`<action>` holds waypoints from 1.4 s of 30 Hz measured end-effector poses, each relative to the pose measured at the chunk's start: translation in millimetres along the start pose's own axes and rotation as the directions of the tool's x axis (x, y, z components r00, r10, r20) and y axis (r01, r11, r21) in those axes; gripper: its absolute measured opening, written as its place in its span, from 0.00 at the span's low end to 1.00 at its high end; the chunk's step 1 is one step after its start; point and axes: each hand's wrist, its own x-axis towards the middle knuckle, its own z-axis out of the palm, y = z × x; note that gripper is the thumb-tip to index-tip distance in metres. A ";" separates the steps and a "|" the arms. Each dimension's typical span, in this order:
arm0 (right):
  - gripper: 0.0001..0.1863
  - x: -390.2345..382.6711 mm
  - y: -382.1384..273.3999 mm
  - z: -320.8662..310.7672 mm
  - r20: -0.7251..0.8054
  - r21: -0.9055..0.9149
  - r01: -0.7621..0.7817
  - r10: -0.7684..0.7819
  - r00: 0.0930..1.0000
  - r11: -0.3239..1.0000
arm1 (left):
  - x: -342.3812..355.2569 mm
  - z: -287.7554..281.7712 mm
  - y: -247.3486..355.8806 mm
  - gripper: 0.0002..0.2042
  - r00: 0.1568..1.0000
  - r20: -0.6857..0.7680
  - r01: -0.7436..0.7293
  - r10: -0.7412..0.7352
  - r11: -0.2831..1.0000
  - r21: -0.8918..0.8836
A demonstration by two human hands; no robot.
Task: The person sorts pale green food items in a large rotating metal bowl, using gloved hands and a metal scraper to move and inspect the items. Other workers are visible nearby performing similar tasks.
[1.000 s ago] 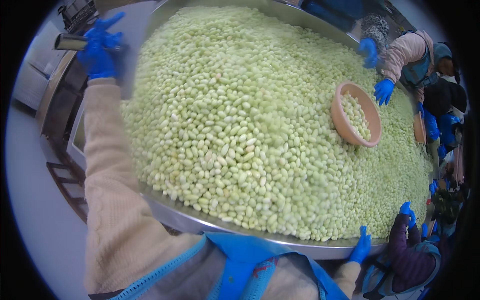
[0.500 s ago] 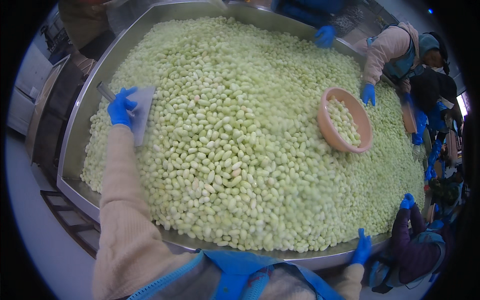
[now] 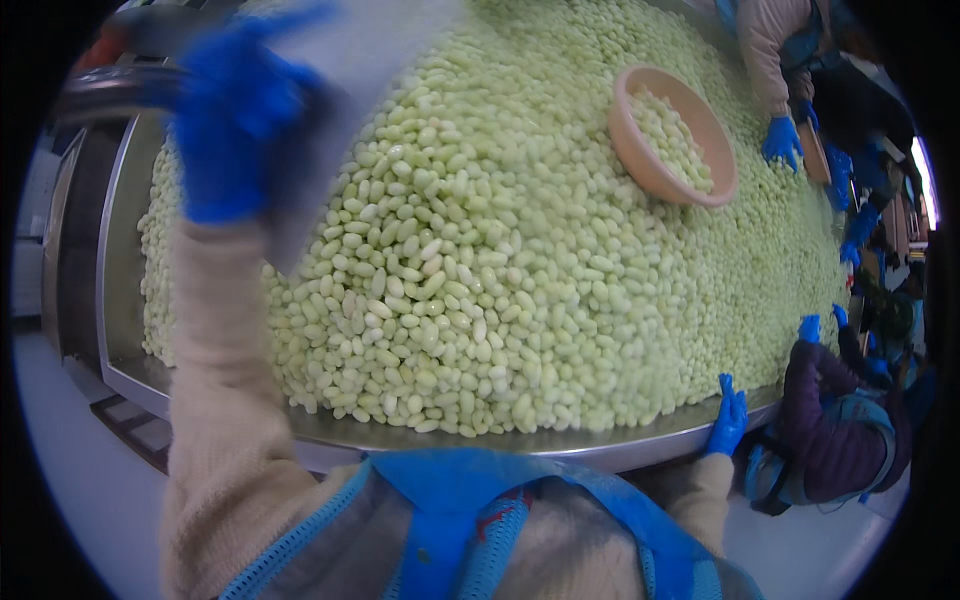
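My gloved left hand (image 3: 230,130), blurred at the upper left, grips a flat metal scoop (image 3: 340,120) with a tubular handle, held over a large heap of pale green oval pieces (image 3: 480,300). The pieces fill a wide steel trough (image 3: 590,450). At its near rim on the right rests my gloved right hand (image 3: 727,412), fingers stretched and empty. A pink plastic bowl (image 3: 640,150) holding similar pieces stands on the heap.
Co-workers in blue gloves line the trough: one in pale sleeves (image 3: 775,50) reaches in at the upper right, another in a purple jacket (image 3: 830,440) stands to my right. A steel structure (image 3: 65,240) stands left of the trough, beside pale floor.
The scoop dropped onto the heap, then rose and now looms large and blurred. The view has shifted, so the bowl sits higher. My right hand stays at the rim.
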 end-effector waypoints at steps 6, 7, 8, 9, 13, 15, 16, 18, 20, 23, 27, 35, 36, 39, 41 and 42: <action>0.19 6.0 13.0 5.0 -0.076 -0.172 0.106 -0.121 0.990 0.979 | -127.9 140.7 -73.1 0.14 0.492 -0.040 0.840 -0.870 0.462 0.285; 0.19 9.1 12.7 3.2 -0.036 -0.135 0.143 -0.149 0.988 0.980 | -125.2 144.3 -61.4 0.14 0.441 -0.023 0.860 -0.897 0.415 0.297; 0.19 19.8 7.8 8.3 -0.004 -0.075 0.197 -0.198 0.980 0.977 | -114.2 148.1 -54.7 0.14 0.519 -0.072 0.838 -0.852 0.491 0.239; 0.19 15.0 8.9 7.2 -0.022 0.036 0.164 -0.163 0.986 0.986 | -112.4 150.7 -50.2 0.14 0.560 -0.109 0.816 -0.822 0.524 0.244; 0.22 10.3 29.6 16.8 -0.028 0.362 0.161 -0.162 0.986 0.918 | -75.1 156.1 6.5 0.15 0.794 -0.086 0.606 -0.601 0.774 0.184; 0.23 7.1 26.5 13.3 -0.026 0.355 0.142 -0.142 0.990 0.924 | -63.6 164.7 41.7 0.16 0.834 -0.028 0.540 -0.550 0.807 0.241; 0.23 7.0 30.3 12.0 -0.032 0.327 0.154 -0.152 0.988 0.933 | -63.2 170.4 54.8 0.17 0.851 0.007 0.505 -0.525 0.822 0.263; 0.23 4.1 38.0 13.2 -0.042 0.407 0.133 -0.127 0.991 0.904 | -77.1 185.8 67.8 0.15 0.754 0.051 0.617 -0.655 0.733 0.289; 0.23 8.9 36.4 14.4 -0.057 0.485 0.131 -0.118 0.991 0.864 | -118.1 204.9 65.9 0.11 0.691 0.070 0.672 -0.720 0.675 0.305; 0.23 17.4 30.8 22.7 -0.011 0.558 0.079 -0.088 0.996 0.826 | -186.9 207.7 10.9 0.08 0.260 0.078 0.901 -0.962 0.271 0.339; 0.26 26.9 65.2 19.8 0.033 0.546 0.110 -0.152 0.988 0.831 | -164.2 223.9 9.6 0.09 0.291 0.083 0.880 -0.953 0.300 0.368; 0.24 14.1 38.2 22.5 -0.012 0.592 0.063 -0.070 0.998 0.804 | -127.8 102.7 91.6 0.23 0.845 -0.431 0.408 -0.316 0.903 0.138; 0.24 13.5 37.5 21.7 -0.008 0.590 0.044 -0.048 0.999 0.806 | -123.1 79.3 101.2 0.24 0.866 -0.499 0.211 -0.011 0.914 0.346; 0.24 9.2 35.6 17.2 0.000 0.516 0.104 -0.122 0.993 0.850 | -118.6 26.2 140.5 0.21 0.641 -0.724 0.182 0.254 0.866 0.465; 0.24 10.2 40.0 18.7 -0.005 0.566 0.075 -0.087 0.996 0.821 | -143.7 -20.8 140.7 0.16 0.322 -0.880 0.349 0.348 0.821 0.452; 0.24 15.2 41.1 23.6 0.013 0.600 0.058 -0.082 0.997 0.798 | -180.3 -63.9 135.8 0.12 0.174 -0.927 0.402 0.331 0.836 0.374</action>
